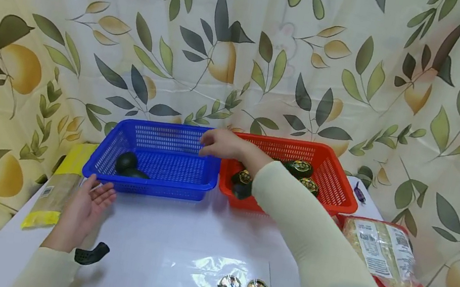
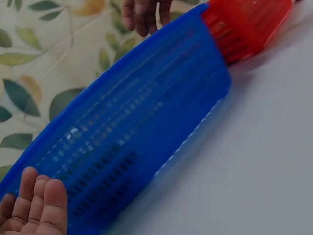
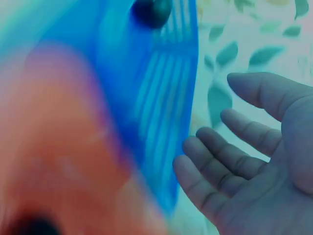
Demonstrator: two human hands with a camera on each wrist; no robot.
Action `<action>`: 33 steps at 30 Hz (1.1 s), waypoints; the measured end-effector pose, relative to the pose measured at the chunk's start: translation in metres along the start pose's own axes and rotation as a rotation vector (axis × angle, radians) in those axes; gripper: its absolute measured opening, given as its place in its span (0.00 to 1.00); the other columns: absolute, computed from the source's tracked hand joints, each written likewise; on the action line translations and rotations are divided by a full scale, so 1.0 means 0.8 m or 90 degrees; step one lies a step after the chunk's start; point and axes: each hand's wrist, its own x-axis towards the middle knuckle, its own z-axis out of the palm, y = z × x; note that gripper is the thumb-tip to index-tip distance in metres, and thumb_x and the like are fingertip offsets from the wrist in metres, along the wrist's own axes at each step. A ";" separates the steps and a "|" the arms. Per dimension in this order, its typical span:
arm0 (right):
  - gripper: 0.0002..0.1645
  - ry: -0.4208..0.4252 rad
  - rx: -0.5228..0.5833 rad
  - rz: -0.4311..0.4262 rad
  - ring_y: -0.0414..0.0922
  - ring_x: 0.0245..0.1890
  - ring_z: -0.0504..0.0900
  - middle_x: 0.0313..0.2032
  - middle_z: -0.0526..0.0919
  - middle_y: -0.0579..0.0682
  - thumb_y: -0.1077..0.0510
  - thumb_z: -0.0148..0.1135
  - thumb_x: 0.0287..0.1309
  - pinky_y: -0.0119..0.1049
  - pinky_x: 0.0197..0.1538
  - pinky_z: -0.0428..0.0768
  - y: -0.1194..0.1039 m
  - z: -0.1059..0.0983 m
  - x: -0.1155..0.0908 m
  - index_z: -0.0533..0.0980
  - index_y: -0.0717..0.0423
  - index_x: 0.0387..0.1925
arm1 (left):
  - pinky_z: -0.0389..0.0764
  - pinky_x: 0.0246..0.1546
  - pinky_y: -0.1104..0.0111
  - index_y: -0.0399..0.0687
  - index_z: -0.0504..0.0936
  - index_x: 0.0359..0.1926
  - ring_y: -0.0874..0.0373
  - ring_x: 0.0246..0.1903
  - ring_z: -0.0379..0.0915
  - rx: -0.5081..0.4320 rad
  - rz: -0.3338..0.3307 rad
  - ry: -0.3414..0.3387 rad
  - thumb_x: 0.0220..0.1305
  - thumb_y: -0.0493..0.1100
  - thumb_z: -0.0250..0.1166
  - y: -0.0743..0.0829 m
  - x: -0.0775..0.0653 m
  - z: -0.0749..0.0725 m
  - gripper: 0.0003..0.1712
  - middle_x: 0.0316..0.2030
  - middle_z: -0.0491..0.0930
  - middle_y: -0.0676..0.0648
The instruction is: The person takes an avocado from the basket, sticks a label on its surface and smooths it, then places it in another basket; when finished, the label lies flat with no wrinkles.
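My right hand (image 1: 223,143) hovers over the right end of the blue basket (image 1: 175,193), beside the red basket (image 1: 341,206). Its fingers are spread and hold nothing in the right wrist view. Palm up, my left hand (image 1: 85,205) is at the blue basket's front left corner, fingers loosely extended and the fingertips right by the basket's wall. Two dark green avocados (image 1: 127,162) lie at the left inside the blue basket. Several dark avocados (image 1: 299,168) with black and gold labels sit in the red basket, partly hidden by my right arm.
A clear plastic bag (image 1: 188,274) with two round labels lies flat at the front of the white table (image 1: 136,229). Left of the blue basket is a yellow-ended packet (image 1: 57,190). A red-edged plastic package (image 1: 381,252) and a small purple item (image 1: 359,192) are at the right.
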 end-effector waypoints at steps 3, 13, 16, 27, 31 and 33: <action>0.27 -0.044 0.082 -0.036 0.49 0.56 0.83 0.59 0.83 0.55 0.49 0.66 0.69 0.46 0.62 0.82 -0.030 0.024 0.037 0.77 0.58 0.63 | 0.81 0.57 0.71 0.60 0.62 0.58 0.62 0.52 0.76 0.009 0.012 0.020 0.81 0.57 0.47 0.012 0.005 -0.010 0.14 0.46 0.78 0.54; 0.22 -0.083 0.174 -0.102 0.52 0.52 0.85 0.49 0.86 0.51 0.51 0.66 0.69 0.42 0.51 0.87 -0.085 0.059 0.137 0.78 0.56 0.60 | 0.86 0.50 0.70 0.52 0.66 0.56 0.60 0.42 0.84 0.108 0.059 0.091 0.83 0.52 0.47 0.023 0.006 -0.007 0.12 0.38 0.82 0.51; 0.22 -0.079 0.136 -0.129 0.47 0.50 0.85 0.51 0.87 0.49 0.50 0.67 0.69 0.37 0.50 0.86 -0.091 0.071 0.163 0.80 0.55 0.59 | 0.86 0.51 0.69 0.54 0.65 0.57 0.60 0.41 0.84 0.111 0.049 0.100 0.83 0.51 0.48 0.023 0.003 -0.007 0.11 0.38 0.83 0.51; 0.35 -0.373 0.010 -0.005 0.46 0.57 0.83 0.63 0.80 0.45 0.41 0.76 0.59 0.43 0.59 0.84 -0.113 0.125 0.213 0.78 0.46 0.65 | 0.85 0.53 0.69 0.54 0.66 0.57 0.61 0.43 0.85 0.141 0.046 0.093 0.83 0.50 0.47 0.020 0.003 -0.003 0.10 0.37 0.84 0.52; 0.33 -0.432 0.004 0.025 0.45 0.58 0.82 0.60 0.79 0.45 0.45 0.78 0.57 0.43 0.61 0.84 -0.122 0.131 0.217 0.76 0.48 0.61 | 0.85 0.54 0.69 0.55 0.66 0.57 0.61 0.44 0.85 0.157 0.044 0.096 0.83 0.51 0.47 0.021 0.007 0.001 0.10 0.38 0.84 0.53; 0.29 -0.434 0.011 0.037 0.44 0.57 0.80 0.57 0.78 0.45 0.48 0.78 0.58 0.42 0.60 0.84 -0.123 0.131 0.219 0.75 0.48 0.57 | 0.84 0.54 0.69 0.56 0.66 0.57 0.61 0.44 0.85 0.165 0.047 0.099 0.83 0.51 0.47 0.021 0.010 0.002 0.10 0.38 0.84 0.53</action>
